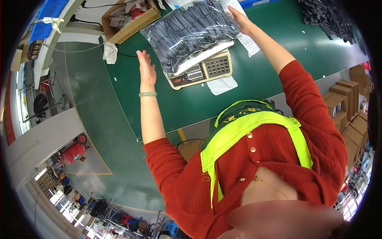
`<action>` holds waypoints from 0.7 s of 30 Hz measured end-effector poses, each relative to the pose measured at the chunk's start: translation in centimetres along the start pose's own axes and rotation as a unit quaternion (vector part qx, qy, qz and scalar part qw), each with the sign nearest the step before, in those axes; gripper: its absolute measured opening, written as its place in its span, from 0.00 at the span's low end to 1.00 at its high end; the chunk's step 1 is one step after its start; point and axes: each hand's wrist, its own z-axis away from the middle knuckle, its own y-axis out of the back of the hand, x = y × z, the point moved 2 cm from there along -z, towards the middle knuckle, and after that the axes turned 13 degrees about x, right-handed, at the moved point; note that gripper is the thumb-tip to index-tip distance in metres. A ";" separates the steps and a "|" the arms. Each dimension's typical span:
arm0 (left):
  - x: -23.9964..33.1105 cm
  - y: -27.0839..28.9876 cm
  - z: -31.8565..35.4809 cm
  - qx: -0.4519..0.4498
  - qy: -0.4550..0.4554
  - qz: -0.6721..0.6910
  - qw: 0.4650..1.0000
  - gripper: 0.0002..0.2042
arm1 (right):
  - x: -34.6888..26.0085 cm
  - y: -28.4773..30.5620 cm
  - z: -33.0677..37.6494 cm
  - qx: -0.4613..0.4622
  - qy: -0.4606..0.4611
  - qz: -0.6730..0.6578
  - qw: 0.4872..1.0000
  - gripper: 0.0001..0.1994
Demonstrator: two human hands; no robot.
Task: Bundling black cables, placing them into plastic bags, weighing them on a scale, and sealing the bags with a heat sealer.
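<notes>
Plainly, left hand (147, 73) spread empty; right hand (243, 24), grip unclear, at the crinkled, glossy plastic bag (191, 34).

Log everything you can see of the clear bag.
The clear bag looks like thin, glossy, wrinkled plastic, packed full of bundled dark grey cords. It lies bulging on the scale, covering most of its top. The right hand is at its right end, apparently touching; the open left hand is apart, beside its left end.

We lose the dark pile (328, 20) past the top edge — bag (191, 34) hides most of the scale pan (211, 53).
</notes>
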 end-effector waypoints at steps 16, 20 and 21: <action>0.6 -2.5 -0.4 -0.099 0.036 0.077 0.991 0.35 | 1.3 -5.9 2.4 0.022 0.149 0.296 0.943 0.39; 1.3 -2.7 -1.7 -0.097 0.045 0.048 0.993 0.33 | 1.1 -6.4 2.3 0.059 0.124 0.334 0.933 0.40; 1.4 -2.6 -2.0 -0.096 0.043 0.046 0.993 0.33 | 1.1 -6.5 2.6 0.061 0.126 0.348 0.927 0.40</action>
